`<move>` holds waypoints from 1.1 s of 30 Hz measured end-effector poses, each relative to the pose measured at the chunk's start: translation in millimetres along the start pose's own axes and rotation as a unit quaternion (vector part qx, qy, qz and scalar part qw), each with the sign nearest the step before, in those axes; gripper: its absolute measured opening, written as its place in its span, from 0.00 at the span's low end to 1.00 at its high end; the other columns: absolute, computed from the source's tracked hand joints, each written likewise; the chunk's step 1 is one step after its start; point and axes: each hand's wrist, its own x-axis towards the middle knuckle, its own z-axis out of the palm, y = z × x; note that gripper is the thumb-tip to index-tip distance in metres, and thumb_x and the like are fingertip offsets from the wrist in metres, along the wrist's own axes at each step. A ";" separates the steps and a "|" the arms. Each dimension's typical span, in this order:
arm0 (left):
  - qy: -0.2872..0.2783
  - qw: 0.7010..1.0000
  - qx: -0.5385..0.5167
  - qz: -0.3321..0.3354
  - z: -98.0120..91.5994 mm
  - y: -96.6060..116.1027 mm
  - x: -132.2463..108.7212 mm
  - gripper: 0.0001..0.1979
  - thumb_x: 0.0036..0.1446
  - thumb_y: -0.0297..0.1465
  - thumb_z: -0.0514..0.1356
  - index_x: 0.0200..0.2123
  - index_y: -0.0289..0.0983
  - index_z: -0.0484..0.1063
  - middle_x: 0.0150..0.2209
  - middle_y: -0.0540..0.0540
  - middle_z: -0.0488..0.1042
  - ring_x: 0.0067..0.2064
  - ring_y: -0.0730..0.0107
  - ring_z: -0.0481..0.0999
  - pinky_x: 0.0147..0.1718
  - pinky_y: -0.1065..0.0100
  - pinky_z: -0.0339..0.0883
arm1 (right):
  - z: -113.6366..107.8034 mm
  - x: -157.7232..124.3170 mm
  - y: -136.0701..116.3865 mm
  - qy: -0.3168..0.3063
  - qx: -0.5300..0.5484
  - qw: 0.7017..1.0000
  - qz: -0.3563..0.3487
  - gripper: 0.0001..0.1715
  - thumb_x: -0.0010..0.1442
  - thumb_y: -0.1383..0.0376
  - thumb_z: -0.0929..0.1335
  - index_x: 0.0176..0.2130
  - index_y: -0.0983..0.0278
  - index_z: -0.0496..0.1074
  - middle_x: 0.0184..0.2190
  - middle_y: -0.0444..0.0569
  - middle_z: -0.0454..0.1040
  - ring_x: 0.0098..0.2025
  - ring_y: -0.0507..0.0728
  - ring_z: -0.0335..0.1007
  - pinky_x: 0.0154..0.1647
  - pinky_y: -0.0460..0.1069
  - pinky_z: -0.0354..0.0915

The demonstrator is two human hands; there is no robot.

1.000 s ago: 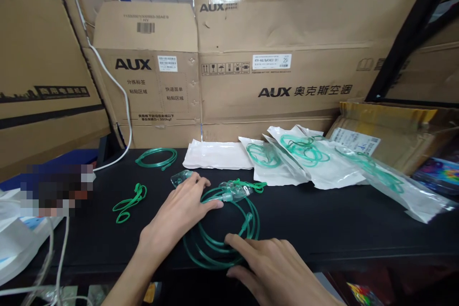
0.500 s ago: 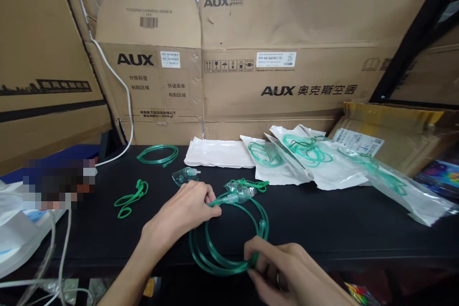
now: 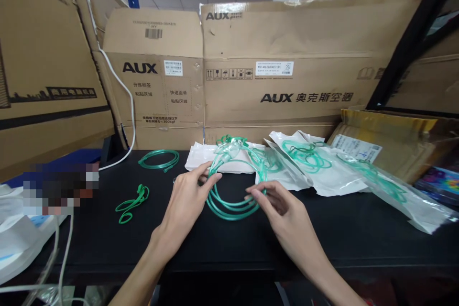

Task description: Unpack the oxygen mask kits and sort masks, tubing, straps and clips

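Note:
A coil of clear green oxygen tubing (image 3: 231, 213) is held up between my two hands above the black table. At its top hangs a clear oxygen mask (image 3: 229, 149) with a green elastic strap (image 3: 234, 139). My left hand (image 3: 191, 191) is closed on the coil's left side, thumb and fingers pinching it. On the right side, my right hand (image 3: 278, 201) pinches the same coil between thumb and fingers. Another green elastic strap (image 3: 134, 203) lies on the table to the left. Behind it rests a separate coil of green tubing (image 3: 158, 159). My left hand mostly covers the spot where a second mask lay.
White packets with green tubing (image 3: 315, 162) lie at the back right, beside a taped cardboard box (image 3: 387, 138). Large AUX cartons (image 3: 304, 76) stand along the back. White cables and a power strip (image 3: 21, 229) are at the left. The black table's front edge (image 3: 222, 267) runs below my hands.
Both hands have lifted the coil and mask up and away from me, off the table. My right hand has moved up along the coil's right side. The view has tilted up slightly.

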 end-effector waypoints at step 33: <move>-0.167 0.984 -0.058 0.025 -13.9 -0.9 0.9 0.11 0.61 0.43 0.63 0.38 0.46 0.84 0.36 0.51 0.84 0.38 0.60 0.82 0.40 0.66 0.71 | 31.9 32.5 2.0 -0.110 0.227 0.957 0.144 0.17 0.57 0.54 0.76 0.35 0.65 0.75 0.33 0.44 0.73 0.38 0.52 0.70 0.37 0.45 0.66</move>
